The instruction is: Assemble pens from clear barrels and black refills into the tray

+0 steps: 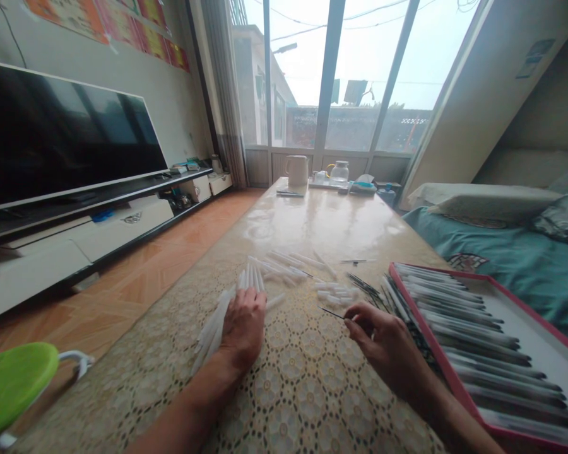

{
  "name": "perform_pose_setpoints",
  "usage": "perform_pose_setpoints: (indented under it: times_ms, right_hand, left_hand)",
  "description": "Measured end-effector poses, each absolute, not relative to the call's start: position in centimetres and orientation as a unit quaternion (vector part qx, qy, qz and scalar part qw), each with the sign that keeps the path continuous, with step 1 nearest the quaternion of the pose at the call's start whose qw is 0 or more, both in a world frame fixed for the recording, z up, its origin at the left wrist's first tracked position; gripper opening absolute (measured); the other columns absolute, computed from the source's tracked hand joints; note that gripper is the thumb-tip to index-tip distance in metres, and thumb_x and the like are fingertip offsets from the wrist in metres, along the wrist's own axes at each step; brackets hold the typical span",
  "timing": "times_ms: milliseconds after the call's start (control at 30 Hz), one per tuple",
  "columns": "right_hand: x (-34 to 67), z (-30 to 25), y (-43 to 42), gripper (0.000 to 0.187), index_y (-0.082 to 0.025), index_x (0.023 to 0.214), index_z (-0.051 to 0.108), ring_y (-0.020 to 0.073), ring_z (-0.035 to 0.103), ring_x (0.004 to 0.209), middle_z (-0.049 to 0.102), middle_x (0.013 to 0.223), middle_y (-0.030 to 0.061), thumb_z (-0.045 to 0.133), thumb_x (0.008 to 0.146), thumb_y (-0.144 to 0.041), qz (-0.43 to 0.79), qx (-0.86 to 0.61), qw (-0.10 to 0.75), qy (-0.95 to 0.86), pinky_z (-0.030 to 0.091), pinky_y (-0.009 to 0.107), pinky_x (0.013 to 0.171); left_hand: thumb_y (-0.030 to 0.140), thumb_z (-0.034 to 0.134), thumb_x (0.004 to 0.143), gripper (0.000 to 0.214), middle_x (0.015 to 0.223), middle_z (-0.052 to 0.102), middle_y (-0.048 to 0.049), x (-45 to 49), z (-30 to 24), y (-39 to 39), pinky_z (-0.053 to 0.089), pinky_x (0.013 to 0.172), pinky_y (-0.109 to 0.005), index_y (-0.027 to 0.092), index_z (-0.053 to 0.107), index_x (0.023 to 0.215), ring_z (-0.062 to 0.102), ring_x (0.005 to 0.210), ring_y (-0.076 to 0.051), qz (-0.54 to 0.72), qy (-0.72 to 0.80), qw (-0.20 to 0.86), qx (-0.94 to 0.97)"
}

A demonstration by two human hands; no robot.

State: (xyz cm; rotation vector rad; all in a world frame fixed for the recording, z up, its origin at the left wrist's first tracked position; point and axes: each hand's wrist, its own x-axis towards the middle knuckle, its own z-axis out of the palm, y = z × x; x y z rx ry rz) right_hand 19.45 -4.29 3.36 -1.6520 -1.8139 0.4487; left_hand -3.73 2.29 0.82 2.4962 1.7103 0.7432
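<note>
My left hand (245, 323) rests on a bundle of translucent white pen barrels (251, 273), its fingers bent and pressed together over them. More white barrels (213, 331) lie under and beside the wrist. A thin dark pen refill (332, 313) is pinched between thumb and forefinger of my right hand (376, 328), its tip pointing left. Behind that hand lie loose dark refills (366, 287) and short white pieces (335, 292). Pens with clear barrels and dark ends (473, 328) fill a row in a red-rimmed box (423, 334) at the right.
Loose white tubes (286, 265) and a dark thin piece (357, 261) lie mid-table on the patterned tablecloth (293, 391). At the far end stand a beige kettle (297, 170), a glass jug (339, 172) and a tissue pack (362, 186). A green stool (16, 384) is at lower left.
</note>
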Motion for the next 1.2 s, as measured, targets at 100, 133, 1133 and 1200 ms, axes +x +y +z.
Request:
perform_pose_setpoints:
  times_ms: [100,133,1133,1200]
  right_hand:
    - [19.7,3.1,-4.7,0.017,-0.022,0.08,0.058,0.014,0.053,0.054,0.06,0.061,-0.0018,0.047,0.084,-0.035,0.158,-0.64,0.313,-0.684,0.036,0.024,0.053]
    - [19.8,3.1,-4.7,0.017,-0.023,0.08,0.058,0.0138,0.052,0.054,0.059,0.06,-0.0022,0.048,0.083,-0.035,0.153,-0.642,0.309,-0.685,0.035,0.024,0.053]
    - [19.2,3.1,-5.4,0.015,-0.021,0.071,0.054,0.0102,0.048,0.049,0.051,0.054,-0.0052,0.048,0.083,-0.029,0.111,-0.628,0.281,-0.718,0.03,0.022,0.052]
    - [19.5,3.2,-5.4,0.015,-0.021,0.071,0.055,0.0104,0.048,0.049,0.05,0.053,-0.0051,0.048,0.082,-0.03,0.101,-0.637,0.28,-0.711,0.03,0.022,0.051]
  left_hand:
    - [0.003,0.039,0.077,0.026,0.087,0.063,-0.0096,-3.4,0.6,2.1,0.033,0.073,-0.037,0.017,0.06,0.085,0.051,0.088,-0.026,0.237,0.532,0.017,0.813]
    - [0.003,0.04,0.077,0.026,0.088,0.063,-0.0082,-3.3,0.5,2.1,0.032,0.075,-0.037,0.018,0.059,0.087,0.051,0.089,-0.025,0.248,0.52,0.03,0.817]
    - [0.0,0.044,0.078,0.026,0.083,0.064,-0.0017,-2.1,0.9,0.8,0.022,0.088,-0.04,0.021,0.055,0.089,0.055,0.089,-0.02,0.327,0.427,0.04,0.842]
    - [0.0,0.044,0.078,0.025,0.084,0.065,-0.002,-2.1,0.8,0.8,0.023,0.088,-0.04,0.021,0.055,0.088,0.055,0.089,-0.02,0.334,0.437,0.036,0.834]
